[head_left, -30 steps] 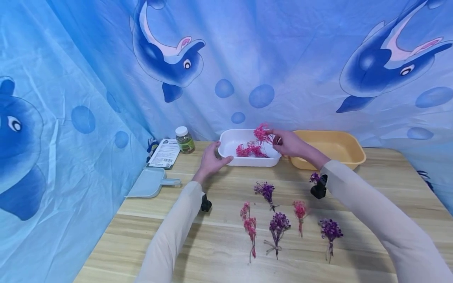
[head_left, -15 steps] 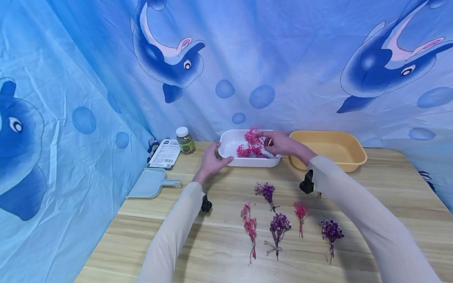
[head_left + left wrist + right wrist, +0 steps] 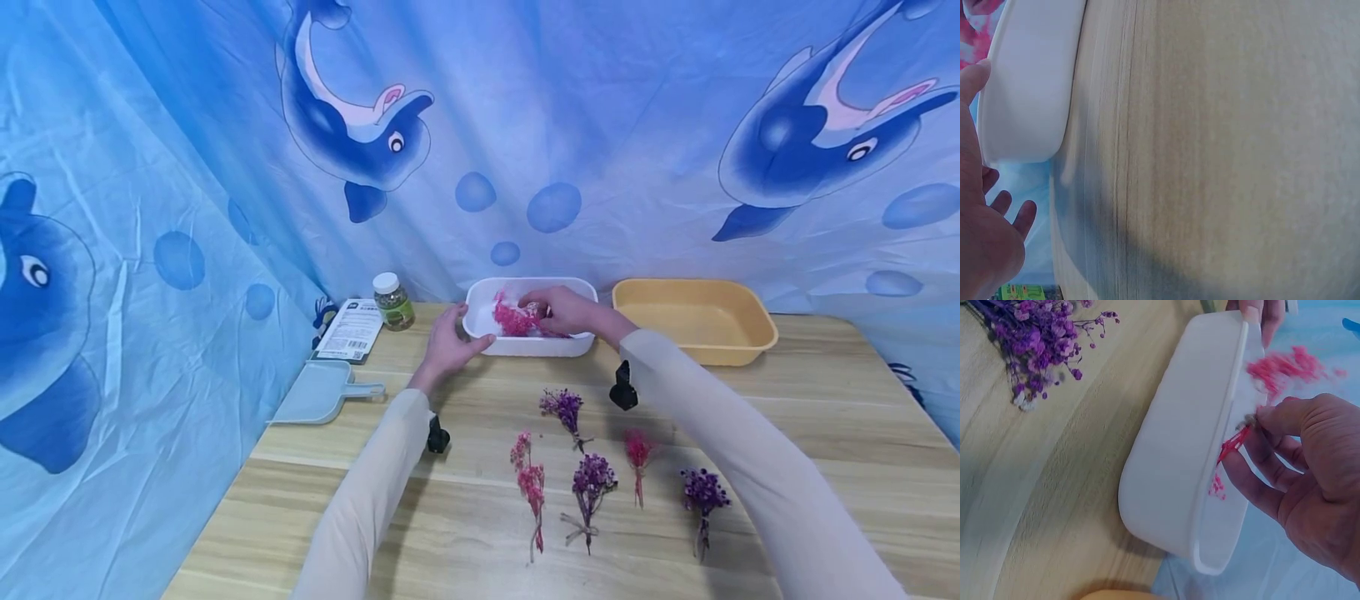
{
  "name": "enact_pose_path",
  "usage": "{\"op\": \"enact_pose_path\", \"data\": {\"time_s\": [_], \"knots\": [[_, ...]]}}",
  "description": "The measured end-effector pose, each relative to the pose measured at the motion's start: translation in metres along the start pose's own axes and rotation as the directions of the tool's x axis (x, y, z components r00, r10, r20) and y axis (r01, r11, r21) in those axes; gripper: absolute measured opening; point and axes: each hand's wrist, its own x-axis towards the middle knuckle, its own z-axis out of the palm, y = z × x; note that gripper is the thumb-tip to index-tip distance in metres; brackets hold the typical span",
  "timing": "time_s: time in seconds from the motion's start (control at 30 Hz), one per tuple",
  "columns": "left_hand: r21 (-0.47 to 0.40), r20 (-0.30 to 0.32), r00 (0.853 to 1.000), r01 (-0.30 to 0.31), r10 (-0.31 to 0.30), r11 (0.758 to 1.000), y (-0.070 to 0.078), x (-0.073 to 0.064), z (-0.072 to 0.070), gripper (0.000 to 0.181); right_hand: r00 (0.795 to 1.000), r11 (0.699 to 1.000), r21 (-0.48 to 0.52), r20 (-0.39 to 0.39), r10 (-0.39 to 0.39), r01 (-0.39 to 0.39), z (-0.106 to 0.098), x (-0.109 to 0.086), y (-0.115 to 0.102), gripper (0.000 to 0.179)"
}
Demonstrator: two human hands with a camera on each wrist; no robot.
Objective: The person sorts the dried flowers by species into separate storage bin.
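Note:
My left hand (image 3: 447, 340) holds the left end of a white plastic basin (image 3: 536, 347), with the thumb at its front rim and the fingers around the end. In the right wrist view, my right hand (image 3: 1319, 469) pinches the tied red stems of a small bunch of pink dried flowers (image 3: 1291, 365) between thumb and fingers. The bunch is inside the basin's outline in the head view, its blossoms pointing left. Other pink flowers lying in the basin are mostly covered by it and by the hand.
A yellow basin (image 3: 693, 354) stands right of the white one. In front lie several purple bunches (image 3: 594, 475) and two pink ones (image 3: 531, 483). At left are a jar with a white lid (image 3: 393, 304), a printed packet (image 3: 350, 327) and a light blue dustpan (image 3: 318, 392).
My right hand has moved left and down into the white basin, carrying the pink flower bunch from above the right rim. My left hand has stayed at the basin's left end.

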Motion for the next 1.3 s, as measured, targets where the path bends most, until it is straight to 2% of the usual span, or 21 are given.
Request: {"op": "enact_pose_path", "data": {"time_s": [0.13,0.27,0.53,0.77,0.93,1.07,1.3], "knots": [[-0.015,0.004,1.000,0.001,-0.001,1.000,0.001,-0.001,0.002,0.088,1.000,1.000,-0.023,-0.007,0.014,-0.015,0.005,0.002,0.001,0.047],[-0.003,0.004,1.000,0.000,0.000,1.000,0.002,-0.001,0.003,0.089,0.997,0.998,-0.042,-0.064,0.046,-0.049,0.006,-0.001,0.003,0.049],[-0.007,0.008,1.000,0.003,-0.003,1.000,0.001,0.002,0.003,0.090,0.984,0.996,-0.021,-0.160,0.082,-0.086,-0.002,-0.019,0.007,0.045],[-0.021,-0.002,1.000,-0.002,0.002,1.000,-0.002,0.004,0.001,0.091,0.966,0.989,0.067,-0.216,0.142,-0.131,-0.003,-0.043,0.006,0.040],[-0.025,-0.005,1.000,-0.012,0.011,1.000,-0.003,0.004,0.001,0.091,0.943,0.979,0.125,-0.272,0.191,-0.162,0.003,-0.060,0.002,0.037],[-0.025,-0.007,1.000,-0.022,0.021,0.999,-0.004,0.004,0.001,0.091,0.926,0.961,0.202,-0.289,0.242,-0.188,0.010,-0.073,-0.007,0.036],[-0.026,-0.007,1.000,-0.007,0.007,1.000,-0.006,0.003,0.003,0.090,0.910,0.920,0.323,-0.271,0.315,-0.223,0.022,-0.094,-0.031,0.044]]}}
